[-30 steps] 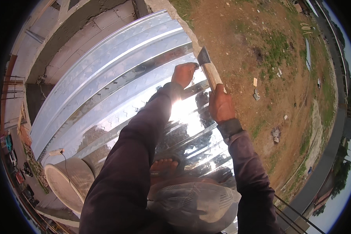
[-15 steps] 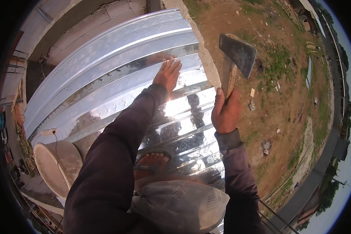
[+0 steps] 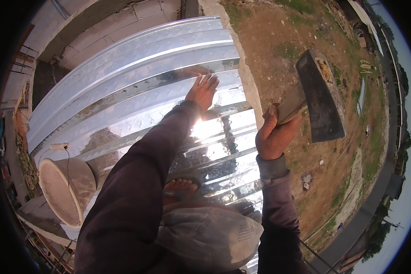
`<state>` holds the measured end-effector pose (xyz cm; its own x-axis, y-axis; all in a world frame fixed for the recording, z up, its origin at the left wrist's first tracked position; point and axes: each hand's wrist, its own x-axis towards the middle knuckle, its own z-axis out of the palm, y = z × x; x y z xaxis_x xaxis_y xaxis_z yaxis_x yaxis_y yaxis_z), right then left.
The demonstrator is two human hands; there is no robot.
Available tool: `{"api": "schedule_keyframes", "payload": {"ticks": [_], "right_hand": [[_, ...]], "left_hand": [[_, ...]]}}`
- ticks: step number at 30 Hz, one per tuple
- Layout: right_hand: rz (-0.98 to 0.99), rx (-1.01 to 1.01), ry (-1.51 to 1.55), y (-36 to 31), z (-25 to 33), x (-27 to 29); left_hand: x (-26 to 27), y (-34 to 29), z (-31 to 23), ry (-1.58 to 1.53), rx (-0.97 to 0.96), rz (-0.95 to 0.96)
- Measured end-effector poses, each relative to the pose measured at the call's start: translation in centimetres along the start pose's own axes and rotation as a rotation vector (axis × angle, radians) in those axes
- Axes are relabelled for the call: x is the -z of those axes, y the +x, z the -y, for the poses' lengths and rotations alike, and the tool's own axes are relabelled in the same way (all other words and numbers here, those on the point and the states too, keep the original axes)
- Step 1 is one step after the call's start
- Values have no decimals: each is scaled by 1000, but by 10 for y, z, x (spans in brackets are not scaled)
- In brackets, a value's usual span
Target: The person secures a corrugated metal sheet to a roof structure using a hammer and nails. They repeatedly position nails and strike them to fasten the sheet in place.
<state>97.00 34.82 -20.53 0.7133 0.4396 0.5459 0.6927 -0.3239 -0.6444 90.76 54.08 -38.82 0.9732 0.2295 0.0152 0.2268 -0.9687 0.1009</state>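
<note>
Hatchet (image 3: pixel 323 102), dark metal head, wooden handle: clasped in my right grip (image 3: pixel 276 134), beyond the sheeting's right edge.
Handle's butt hidden by my palm; left hand (image 3: pixel 202 93) flat, fingers parted, over ribbed shiny metal sheeting (image 3: pixel 169 48), glare-blurred; marks on grey cloth (image 3: pixel 210 235) illegible.
</note>
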Motion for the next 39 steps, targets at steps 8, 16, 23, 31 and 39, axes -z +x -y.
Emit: {"api": "schedule_keyframes", "payload": {"ticks": [8,16,23,31,39], "right_hand": [[173,-109,-21,-38,-70,5],[510,-39,-244,30,-143,26],[575,60,-357,43,-177,3],[367,108,117,76,-109,-1],[563,-16,-281,74,-121,4]], "left_hand": [[-14,7,1,11,-14,-57],[-7,3,2,-70,-16,-93],[-4,5,-7,-14,-56,-8],[7,-5,0,-23,4,-10],[-24,-1,6,-58,-9,-139]]}}
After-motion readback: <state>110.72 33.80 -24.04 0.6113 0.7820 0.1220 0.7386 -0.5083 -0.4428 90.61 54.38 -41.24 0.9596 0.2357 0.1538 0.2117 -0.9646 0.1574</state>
